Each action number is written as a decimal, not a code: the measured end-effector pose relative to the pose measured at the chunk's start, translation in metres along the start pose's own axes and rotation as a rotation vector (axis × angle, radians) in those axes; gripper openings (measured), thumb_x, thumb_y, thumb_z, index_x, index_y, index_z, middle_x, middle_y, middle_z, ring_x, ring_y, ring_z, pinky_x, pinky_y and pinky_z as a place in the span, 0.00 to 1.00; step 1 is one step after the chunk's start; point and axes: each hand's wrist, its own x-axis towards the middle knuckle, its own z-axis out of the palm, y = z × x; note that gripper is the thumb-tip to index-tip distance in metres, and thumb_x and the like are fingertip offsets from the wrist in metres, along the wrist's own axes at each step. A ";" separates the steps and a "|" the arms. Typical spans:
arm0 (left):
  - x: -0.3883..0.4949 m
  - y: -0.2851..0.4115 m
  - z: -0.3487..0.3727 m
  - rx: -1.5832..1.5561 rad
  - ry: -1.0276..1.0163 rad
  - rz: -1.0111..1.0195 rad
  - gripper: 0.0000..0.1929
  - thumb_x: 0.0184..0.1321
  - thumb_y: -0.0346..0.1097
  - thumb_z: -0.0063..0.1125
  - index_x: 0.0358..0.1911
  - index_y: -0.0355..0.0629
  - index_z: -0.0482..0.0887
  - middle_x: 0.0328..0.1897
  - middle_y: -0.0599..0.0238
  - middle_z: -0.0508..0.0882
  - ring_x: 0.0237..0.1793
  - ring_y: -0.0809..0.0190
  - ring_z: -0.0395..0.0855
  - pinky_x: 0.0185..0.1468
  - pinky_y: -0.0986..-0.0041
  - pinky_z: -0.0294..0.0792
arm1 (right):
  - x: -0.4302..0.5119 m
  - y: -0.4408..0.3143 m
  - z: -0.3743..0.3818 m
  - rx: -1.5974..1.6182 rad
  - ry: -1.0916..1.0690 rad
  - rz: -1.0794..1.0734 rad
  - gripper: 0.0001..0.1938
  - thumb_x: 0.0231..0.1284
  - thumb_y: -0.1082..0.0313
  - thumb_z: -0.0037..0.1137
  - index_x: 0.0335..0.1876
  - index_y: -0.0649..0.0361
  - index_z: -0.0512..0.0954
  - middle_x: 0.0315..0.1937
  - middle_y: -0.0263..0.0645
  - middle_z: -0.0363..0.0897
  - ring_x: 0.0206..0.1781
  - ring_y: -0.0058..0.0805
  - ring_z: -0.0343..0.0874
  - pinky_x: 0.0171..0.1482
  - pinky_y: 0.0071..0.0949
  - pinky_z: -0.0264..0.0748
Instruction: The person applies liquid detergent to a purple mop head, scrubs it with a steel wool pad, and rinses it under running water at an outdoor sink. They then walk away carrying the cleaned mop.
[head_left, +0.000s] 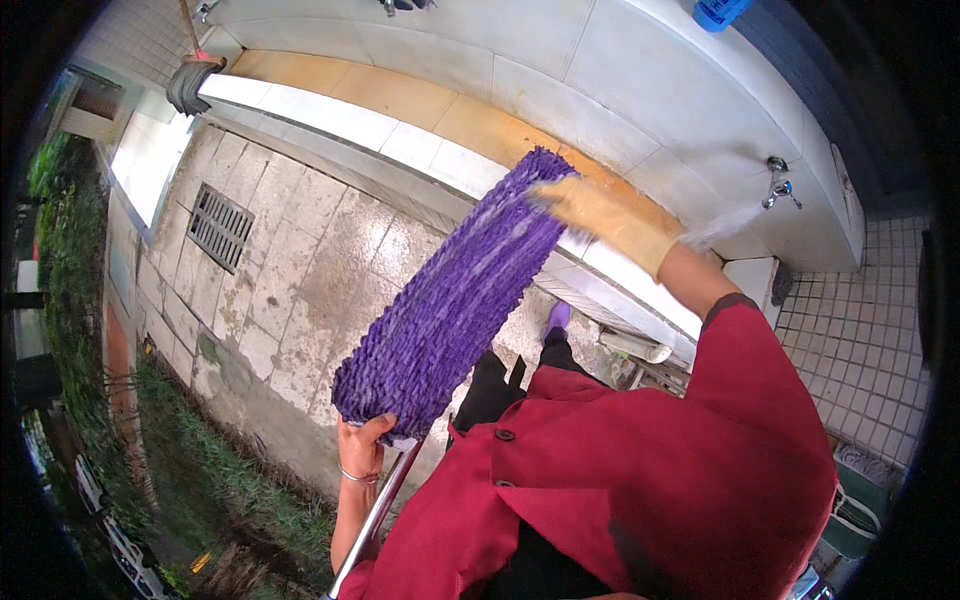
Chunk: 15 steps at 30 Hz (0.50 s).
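A purple chenille flat mop head (454, 300) lies slantwise before me, its pile facing up and its far end over the white rim of a long tiled trough (465, 169). Bare, with a bangle at the wrist, my left hand (361, 448) grips the mop's near end, the thumb on top of the pile. A metal mop handle (379, 514) runs down from beneath that end, past my left forearm. In a yellow rubber glove, my right hand (611, 221) touches the far end; motion blur hides how its fingers lie. Water sprays from a chrome tap (780, 191) towards the glove.
Another mop, with grey strands (193, 84), leans at the trough's far left end. A drain grate (220, 226) is set in the wet paving (322, 255). Pipes (636, 347) run beneath the trough near my purple shoe (557, 319). Grass (225, 457) borders the paving.
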 end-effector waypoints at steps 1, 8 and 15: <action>0.002 0.000 0.000 0.042 0.000 -0.030 0.32 0.39 0.19 0.57 0.56 0.34 0.72 0.50 0.58 0.80 0.48 0.55 0.80 0.56 0.66 0.71 | 0.008 0.013 -0.009 0.231 0.022 -0.009 0.23 0.55 0.75 0.48 0.58 0.44 0.76 0.47 0.40 0.83 0.43 0.34 0.84 0.48 0.32 0.80; -0.001 0.013 0.013 0.023 -0.091 0.041 0.30 0.40 0.17 0.54 0.55 0.34 0.72 0.49 0.59 0.81 0.48 0.56 0.80 0.57 0.66 0.70 | -0.050 -0.170 0.028 0.299 0.051 -0.823 0.18 0.61 0.60 0.52 0.57 0.45 0.76 0.36 0.41 0.81 0.34 0.38 0.80 0.36 0.34 0.79; -0.034 0.012 0.021 0.260 0.041 0.128 0.33 0.39 0.22 0.62 0.57 0.35 0.71 0.53 0.60 0.79 0.52 0.58 0.76 0.61 0.66 0.65 | 0.024 -0.035 0.002 0.365 0.019 -0.017 0.21 0.57 0.69 0.43 0.56 0.50 0.76 0.38 0.48 0.83 0.34 0.37 0.84 0.41 0.35 0.82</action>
